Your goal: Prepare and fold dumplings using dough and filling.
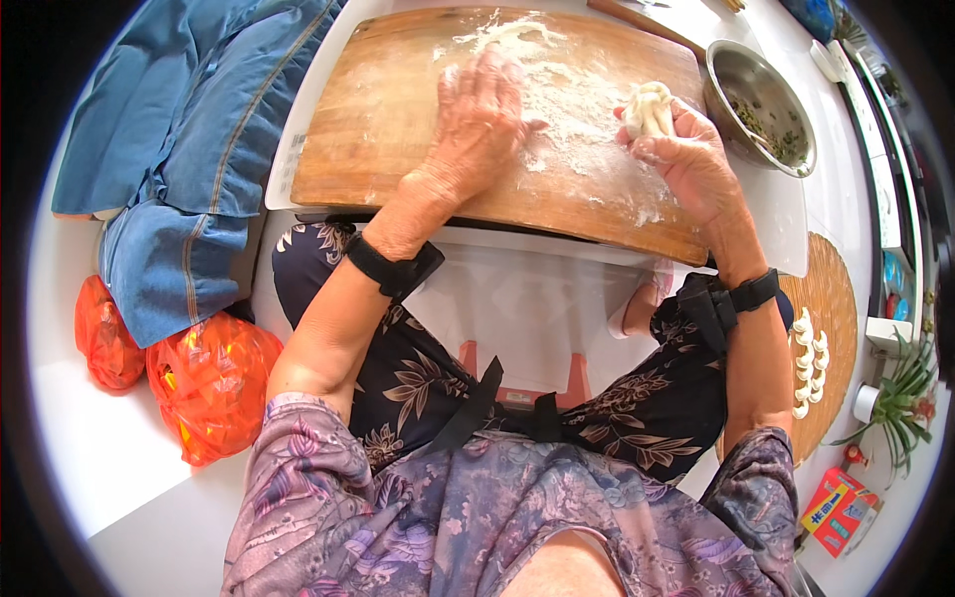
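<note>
My left hand [481, 119] lies palm down on the wooden board [368, 109], fingers stretched toward a patch of flour [567, 90]. Over the board's right part, my right hand [686, 149] is closed around a soft, folded lump of white dough [651, 107], which sticks up from the fingers. Whether it has any filling inside cannot be seen. Just right of that hand stands a metal bowl [731, 75] with some chopped green filling [771, 134] at its bottom.
A rolling pin [647, 25] lies beyond the board. Low on the right, several shaped dumplings [811, 363] sit in rows on a round woven mat [836, 298], near a potted plant [900, 398]. Red plastic bags [214, 383] and a person's denim-clad legs [189, 169] are at left.
</note>
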A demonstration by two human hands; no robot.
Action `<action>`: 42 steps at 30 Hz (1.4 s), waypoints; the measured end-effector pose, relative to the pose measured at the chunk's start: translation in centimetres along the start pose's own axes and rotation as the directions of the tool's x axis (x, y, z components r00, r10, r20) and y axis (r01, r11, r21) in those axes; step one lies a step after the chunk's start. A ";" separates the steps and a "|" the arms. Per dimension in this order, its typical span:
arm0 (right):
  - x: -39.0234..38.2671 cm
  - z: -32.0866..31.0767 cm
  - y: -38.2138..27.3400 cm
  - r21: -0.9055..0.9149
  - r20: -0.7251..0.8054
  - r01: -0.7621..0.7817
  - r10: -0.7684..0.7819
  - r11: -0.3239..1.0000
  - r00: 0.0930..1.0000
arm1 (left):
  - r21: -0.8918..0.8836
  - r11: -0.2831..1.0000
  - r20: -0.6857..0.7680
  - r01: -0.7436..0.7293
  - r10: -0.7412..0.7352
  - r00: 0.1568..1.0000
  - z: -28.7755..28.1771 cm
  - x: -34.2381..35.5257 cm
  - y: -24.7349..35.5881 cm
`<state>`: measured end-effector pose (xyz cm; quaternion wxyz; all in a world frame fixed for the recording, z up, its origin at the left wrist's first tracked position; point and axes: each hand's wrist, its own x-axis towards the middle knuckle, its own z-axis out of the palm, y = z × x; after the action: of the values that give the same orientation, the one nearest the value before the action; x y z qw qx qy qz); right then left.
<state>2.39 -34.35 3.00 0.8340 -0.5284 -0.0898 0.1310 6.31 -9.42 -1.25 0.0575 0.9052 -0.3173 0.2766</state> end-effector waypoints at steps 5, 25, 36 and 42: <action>-0.3 1.8 0.6 -0.328 -0.069 -0.067 0.047 0.942 0.996 | -0.466 0.865 -0.021 0.186 -0.221 0.975 -3.1 1.2 0.5; 0.3 5.2 1.5 -0.905 -0.005 0.073 -0.182 0.420 0.983 | -0.820 0.489 0.236 0.297 -0.182 0.954 -3.0 0.0 2.5; 2.1 4.6 2.3 -0.972 -0.020 0.063 -0.344 0.228 0.939 | -0.696 0.668 0.065 0.265 -0.309 0.949 -1.1 0.9 3.4; 2.0 4.1 2.5 -0.964 0.017 0.121 -0.394 0.239 0.919 | -0.628 0.739 0.031 0.245 -0.291 0.956 -0.4 0.8 3.6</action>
<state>2.82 -29.21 2.45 0.3672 -0.9073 -0.1391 -0.1502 4.45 -12.53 -0.71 0.4044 0.8605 -0.2553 0.1756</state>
